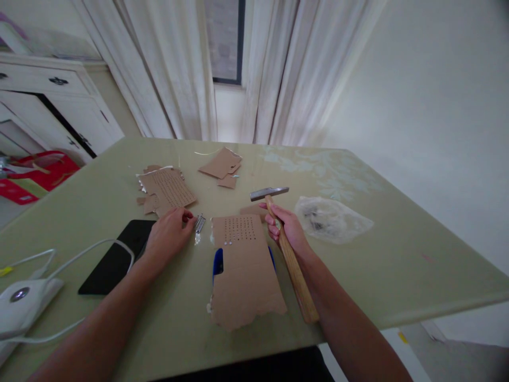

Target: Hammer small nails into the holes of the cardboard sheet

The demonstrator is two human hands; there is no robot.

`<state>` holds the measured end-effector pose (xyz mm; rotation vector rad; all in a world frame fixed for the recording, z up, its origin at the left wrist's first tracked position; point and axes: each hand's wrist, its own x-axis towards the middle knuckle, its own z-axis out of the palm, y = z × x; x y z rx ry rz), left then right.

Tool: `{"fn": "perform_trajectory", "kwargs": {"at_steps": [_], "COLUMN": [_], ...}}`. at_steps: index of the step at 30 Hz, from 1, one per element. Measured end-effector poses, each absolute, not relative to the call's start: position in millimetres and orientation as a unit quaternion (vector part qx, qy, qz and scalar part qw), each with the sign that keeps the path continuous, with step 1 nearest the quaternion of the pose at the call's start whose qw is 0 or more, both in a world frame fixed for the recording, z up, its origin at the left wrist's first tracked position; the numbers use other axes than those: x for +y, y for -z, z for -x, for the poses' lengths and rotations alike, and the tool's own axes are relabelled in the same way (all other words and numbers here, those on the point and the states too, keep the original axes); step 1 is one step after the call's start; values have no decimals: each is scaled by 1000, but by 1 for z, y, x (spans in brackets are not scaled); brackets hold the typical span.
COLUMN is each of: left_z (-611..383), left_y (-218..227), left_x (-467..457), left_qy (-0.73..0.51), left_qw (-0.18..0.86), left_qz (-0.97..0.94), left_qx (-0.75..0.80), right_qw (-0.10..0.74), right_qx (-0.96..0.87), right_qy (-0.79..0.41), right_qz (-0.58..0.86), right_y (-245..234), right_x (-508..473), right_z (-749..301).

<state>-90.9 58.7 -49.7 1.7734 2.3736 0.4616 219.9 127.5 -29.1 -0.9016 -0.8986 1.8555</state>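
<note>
My right hand (287, 227) grips the wooden handle of a small hammer (292, 260), whose metal head (269, 193) is raised just beyond a torn cardboard sheet (244, 276) dotted with rows of holes. That sheet lies over a blue object (218, 261). My left hand (170, 233) rests on the table with fingers curled, pinching at a small cluster of nails (199, 225) beside the sheet's upper left corner.
Another punched cardboard piece (169, 189) and scraps (221, 163) lie farther back. A clear plastic bag (332, 218) with small dark items lies to the right. A black phone (119, 255), white cable (85, 252) and white device (22, 302) are on the left. White cabinets stand beyond.
</note>
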Motion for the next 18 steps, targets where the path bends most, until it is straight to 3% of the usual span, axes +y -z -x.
{"fn": "perform_trajectory", "kwargs": {"at_steps": [10,12,15,18], "left_z": [81,70,44,19], "left_y": [40,25,0,-9], "left_x": [56,58,59,55], "left_qy": [-155,-223,-437,-540], "left_qw": [30,48,130,162], "left_qz": [-592,-601,-610,-580], "left_qx": [791,766,648,589], "right_qw": [424,424,422,422], "right_qx": [-364,-360,-352,-355], "right_qy": [-743,-746,-753,-751], "right_qz": [368,366,362,364], "right_y": [28,28,28,27], "right_x": [129,128,128,127], "right_z": [-214,-214,-215,-216]}}
